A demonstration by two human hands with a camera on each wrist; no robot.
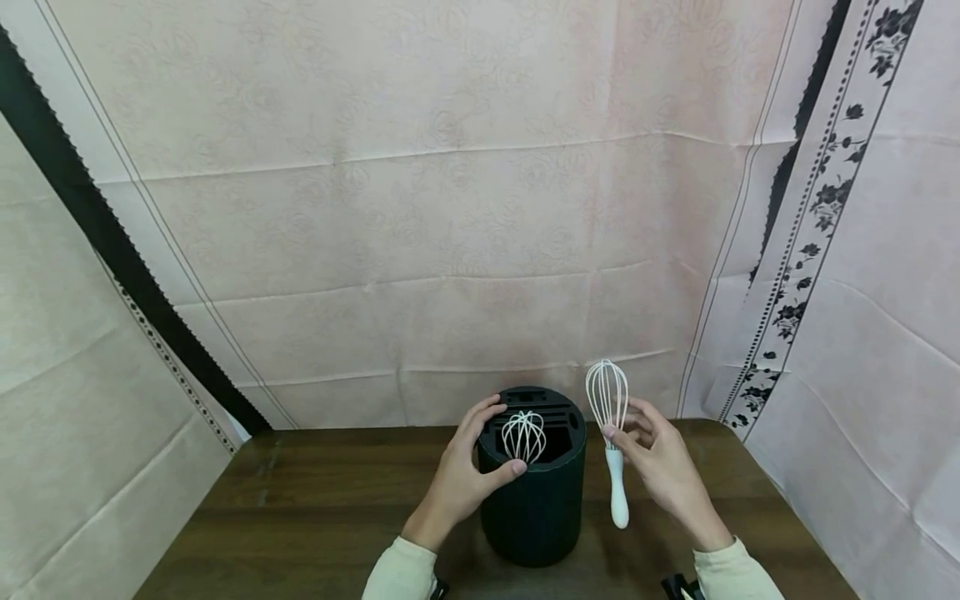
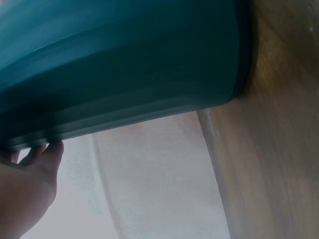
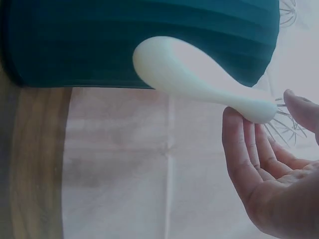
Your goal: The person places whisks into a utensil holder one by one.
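A dark utensil holder (image 1: 532, 518) stands upright on the table, with slots and openings in its top. My left hand (image 1: 461, 482) holds it near the rim from the left, thumb at the front and fingers round the far side. A whisk (image 1: 523, 438) stands in the holder; only its white wire head shows. To the right of the holder, my right hand (image 1: 663, 463) pinches a second white whisk (image 1: 617, 490) where wires meet handle. That whisk is upright, wires up, apart from the holder in the head view. In the right wrist view its handle (image 3: 184, 67) hangs down.
The brown wooden table (image 1: 330, 508) runs back to a pale patterned cloth (image 1: 450, 217) hanging behind it. More cloth hangs at both sides; the right cloth (image 1: 862, 350) bears a dark floral border.
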